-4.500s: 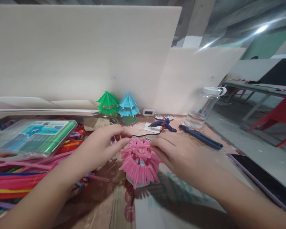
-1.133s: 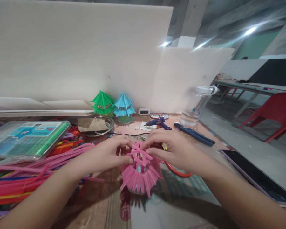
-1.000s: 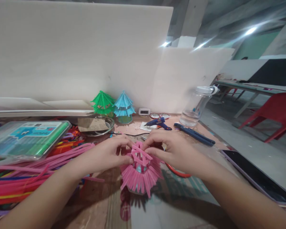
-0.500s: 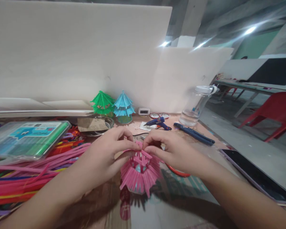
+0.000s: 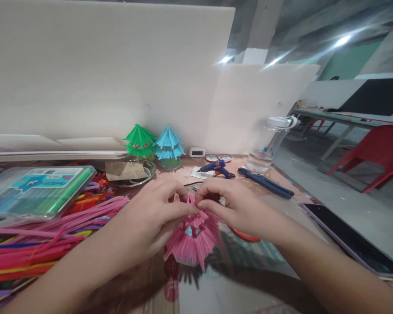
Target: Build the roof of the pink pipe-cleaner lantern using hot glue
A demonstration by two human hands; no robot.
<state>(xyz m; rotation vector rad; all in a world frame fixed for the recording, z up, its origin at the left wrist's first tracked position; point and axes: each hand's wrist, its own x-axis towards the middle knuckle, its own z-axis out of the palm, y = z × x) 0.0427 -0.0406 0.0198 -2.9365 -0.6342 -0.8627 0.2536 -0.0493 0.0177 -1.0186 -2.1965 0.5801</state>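
Note:
In front of me stands a small tiered piece made of pink pipe cleaners [image 5: 194,242], its lower strips fanned out like a skirt over a pale base. Both hands meet at its top. My left hand [image 5: 152,211] is closed, thumb and forefinger pressed at the upper pink strips; the thumb tip is partly hidden. From the other side my right hand [image 5: 225,200] pinches at the same top, its fingertips touching the short pink strips. Behind stand a green tiered piece [image 5: 139,140] and a blue tiered piece [image 5: 169,147] of similar shape.
Pink and other coloured pipe cleaners [image 5: 52,244] lie at left, below a marker case [image 5: 36,192]. Further back are a glass dish [image 5: 149,172], a glue gun [image 5: 214,167], a dark blue tool [image 5: 267,183] and a water bottle [image 5: 265,146]. A phone [image 5: 350,237] lies at right.
My left hand has shifted slightly right, its forefinger now further over the top of the pink piece. My right hand has stayed nearly in place, still pinching.

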